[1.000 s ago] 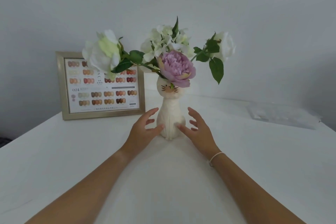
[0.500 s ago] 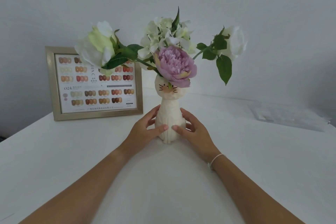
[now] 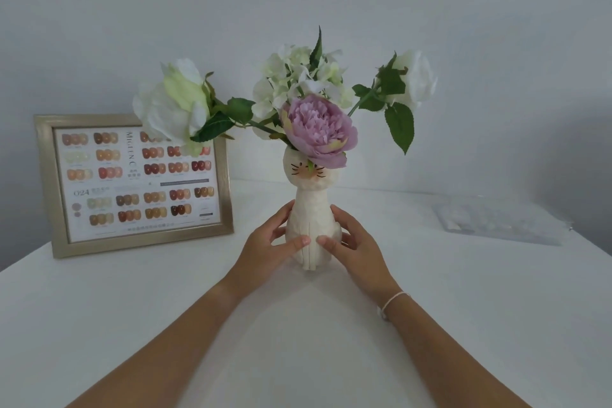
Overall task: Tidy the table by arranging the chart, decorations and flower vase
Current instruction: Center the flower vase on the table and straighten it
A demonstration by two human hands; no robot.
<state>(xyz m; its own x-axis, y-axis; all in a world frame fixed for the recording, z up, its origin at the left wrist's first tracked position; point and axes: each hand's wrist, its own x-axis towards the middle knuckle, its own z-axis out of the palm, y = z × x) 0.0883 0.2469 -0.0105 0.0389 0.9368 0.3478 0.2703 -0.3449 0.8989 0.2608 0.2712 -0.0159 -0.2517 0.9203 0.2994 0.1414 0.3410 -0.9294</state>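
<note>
Between left hand (image 3: 270,247) and right hand (image 3: 356,248): flower vase (image 3: 313,225), clasped, upright.

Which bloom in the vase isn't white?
The purple peony, low at the front over the vase mouth; the blooms around it are white.

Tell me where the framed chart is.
In the head view, the framed chart stands at the table's back left against the wall, left of the cat vase.

Framed chart (image 3: 135,184) left, open tabletop (image 3: 463,291) right
</note>
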